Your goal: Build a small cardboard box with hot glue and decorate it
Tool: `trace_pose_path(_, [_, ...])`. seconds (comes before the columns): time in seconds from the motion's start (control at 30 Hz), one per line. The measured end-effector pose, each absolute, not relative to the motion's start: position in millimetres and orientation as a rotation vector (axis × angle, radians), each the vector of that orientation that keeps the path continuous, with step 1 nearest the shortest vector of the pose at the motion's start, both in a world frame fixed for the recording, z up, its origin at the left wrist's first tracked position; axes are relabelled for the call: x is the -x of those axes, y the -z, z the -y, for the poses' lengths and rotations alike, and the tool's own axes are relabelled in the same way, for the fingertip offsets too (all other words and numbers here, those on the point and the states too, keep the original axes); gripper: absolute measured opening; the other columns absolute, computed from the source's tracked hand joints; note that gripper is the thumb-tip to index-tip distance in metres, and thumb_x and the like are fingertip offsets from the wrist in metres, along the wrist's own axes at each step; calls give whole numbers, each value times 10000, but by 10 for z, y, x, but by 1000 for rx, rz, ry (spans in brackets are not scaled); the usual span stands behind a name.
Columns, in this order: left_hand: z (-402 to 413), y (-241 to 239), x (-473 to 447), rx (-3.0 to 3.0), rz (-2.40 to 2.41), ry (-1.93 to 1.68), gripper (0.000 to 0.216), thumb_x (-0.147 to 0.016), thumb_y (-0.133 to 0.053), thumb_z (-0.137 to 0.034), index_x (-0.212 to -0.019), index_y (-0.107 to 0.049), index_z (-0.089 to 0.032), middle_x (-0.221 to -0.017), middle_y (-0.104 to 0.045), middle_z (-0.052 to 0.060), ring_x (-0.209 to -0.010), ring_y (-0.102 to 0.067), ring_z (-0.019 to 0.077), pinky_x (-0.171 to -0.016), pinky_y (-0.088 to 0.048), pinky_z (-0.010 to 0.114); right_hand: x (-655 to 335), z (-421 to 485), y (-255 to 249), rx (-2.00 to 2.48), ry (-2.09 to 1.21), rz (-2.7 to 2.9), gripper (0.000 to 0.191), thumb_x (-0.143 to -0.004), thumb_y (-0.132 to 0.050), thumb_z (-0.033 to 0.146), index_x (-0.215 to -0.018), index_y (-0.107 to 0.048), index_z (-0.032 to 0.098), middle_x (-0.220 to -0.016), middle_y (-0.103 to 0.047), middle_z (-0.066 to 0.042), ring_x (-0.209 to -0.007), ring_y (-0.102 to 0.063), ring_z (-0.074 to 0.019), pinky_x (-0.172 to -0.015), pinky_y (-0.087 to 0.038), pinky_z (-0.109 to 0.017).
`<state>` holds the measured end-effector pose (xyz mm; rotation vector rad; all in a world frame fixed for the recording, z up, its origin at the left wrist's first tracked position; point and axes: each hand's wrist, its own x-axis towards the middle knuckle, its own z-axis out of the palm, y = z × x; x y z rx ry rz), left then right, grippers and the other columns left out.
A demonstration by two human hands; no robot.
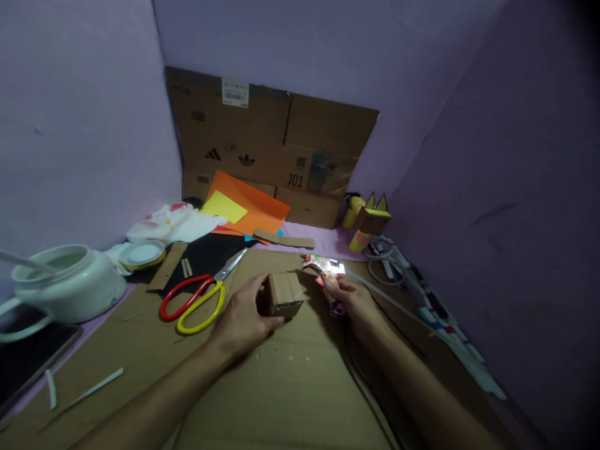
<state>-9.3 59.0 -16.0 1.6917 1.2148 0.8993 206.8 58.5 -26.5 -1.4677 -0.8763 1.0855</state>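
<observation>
My left hand [244, 317] is wrapped round a small cardboard box [285, 295] that rests on a flat cardboard sheet [290, 387]. My right hand [352, 301], just right of the box, is closed on a crumpled piece of patterned red and white paper [327, 270]. The paper's lower end is hidden in my fingers. Red and yellow handled scissors [199, 297] lie on the sheet to the left of my left hand.
A white pot [65, 284] and a dark phone [28, 359] sit at the left. Orange and yellow paper sheets [246, 209] lean by a flattened cardboard carton [276, 150] at the back wall. A small cardboard figure [370, 222] and pens [422, 294] lie at the right.
</observation>
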Motion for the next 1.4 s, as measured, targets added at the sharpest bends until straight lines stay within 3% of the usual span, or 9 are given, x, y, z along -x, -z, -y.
trace_pose_path(0.13, [-581, 111, 118, -1703, -1177, -837, 716, -559, -721, -146, -1236, -487, -155, -1081, -662, 89, -956, -625, 241, -843, -480, 376, -2035, -751, 266, 1574, -1000, 939, 282, -591, -700, 374, -669, -703, 103, -543, -637, -34, -486, -550, -156, -461, -374, -245])
trace_pose_path(0.23, [-562, 87, 123, -1672, -1131, -801, 683, -565, -721, -145, -1214, -510, -167, -1066, -677, 81, -953, -631, 247, -842, -483, 381, -2093, -685, 198, 1644, -909, 1019, 229, -557, -721, 303, -670, -720, 104, -589, -669, -65, -625, -623, -242, -554, -439, -302])
trace_pose_path(0.33, [-559, 112, 122, -1568, -1054, -848, 699, -562, -731, -161, -1225, -508, -170, -1060, -685, 94, -942, -640, 257, -823, -500, 380, -2107, -456, 112, 1647, -806, 1084, 468, -525, -750, 264, -977, -699, 150, -958, -703, -103, -980, -596, -320, -775, -467, -374])
trace_pose_path(0.43, [-556, 142, 105, -1478, -957, -871, 696, -565, -729, -162, -1225, -508, -160, -1032, -692, 106, -918, -647, 264, -808, -512, 383, -1985, -204, 100, 1282, -1027, 1245, 732, -608, -732, 320, -1288, -479, 221, -1336, -511, -107, -1229, -460, -286, -937, -432, -401])
trace_pose_path(0.53, [-524, 137, 56, -1445, -880, -848, 676, -567, -729, -145, -1206, -509, -154, -1042, -680, 109, -932, -640, 269, -823, -507, 390, -1802, -75, 172, 1070, -1226, 1297, 818, -630, -755, 351, -1349, -372, 275, -1456, -354, -102, -1314, -360, -276, -962, -431, -419])
trace_pose_path(0.77, [-436, 99, -13, -1392, -705, -782, 631, -629, -718, -169, -1213, -480, -172, -1071, -661, 91, -963, -633, 258, -841, -497, 382, -1698, -135, 260, 977, -1210, 1259, 775, -629, -774, 366, -1314, -432, 249, -1399, -436, -105, -1298, -386, -300, -1034, -352, -450])
trace_pose_path(0.93, [-461, 101, 28, -1285, -649, -760, 757, -644, -746, -232, -1306, -387, -159, -1151, -628, 132, -1039, -604, 269, -858, -485, 364, -1715, -133, 259, 955, -1242, 1229, 804, -596, -792, 373, -1314, -449, 253, -1409, -428, -113, -1290, -388, -335, -1025, -346, -496])
trace_pose_path(1.17, [-414, 49, 23, -1307, -774, -794, 691, -615, -756, -248, -1214, -443, -101, -1017, -679, 145, -933, -649, 278, -764, -517, 352, -1642, -88, 248, 997, -1177, 1292, 816, -648, -744, 434, -1355, -403, 212, -1363, -482, -146, -1243, -457, -332, -1027, -344, -507])
trace_pose_path(1.4, [-387, 9, 33, -1428, -858, -795, 655, -610, -755, -281, -1172, -468, -106, -925, -703, 109, -823, -674, 250, -672, -533, 323, -1604, -18, 158, 1094, -1062, 1399, 772, -675, -723, 412, -1353, -407, 225, -1395, -457, -109, -1297, -389, -316, -1068, -286, -502])
